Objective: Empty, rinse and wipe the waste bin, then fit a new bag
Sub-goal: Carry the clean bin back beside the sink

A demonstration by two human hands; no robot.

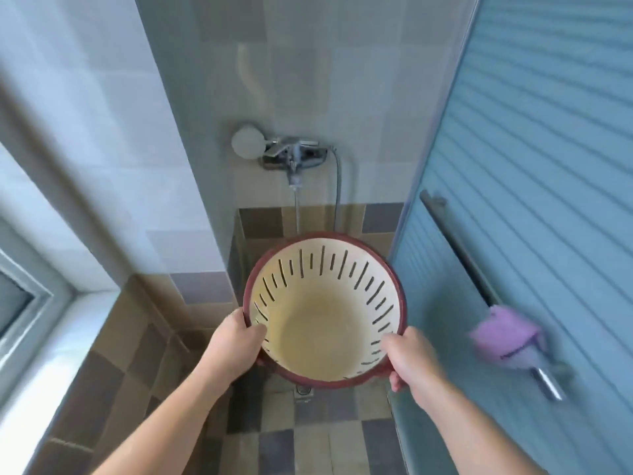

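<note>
Left fingers (255, 332) hook over the near-left rim, thumb inside; the left hand (236, 347) grips the bin (325, 310); right hand (412, 358) clamps the near-right rim, thumb in, fingers curled beneath; bin held in the air, tilted open towards us, cream inside, red rim, slotted wall, nothing in it; tap (294, 154) runs above, a thin stream (297, 214) falling behind the far rim; purple cloth (503, 337) on the door handle, right.
</note>
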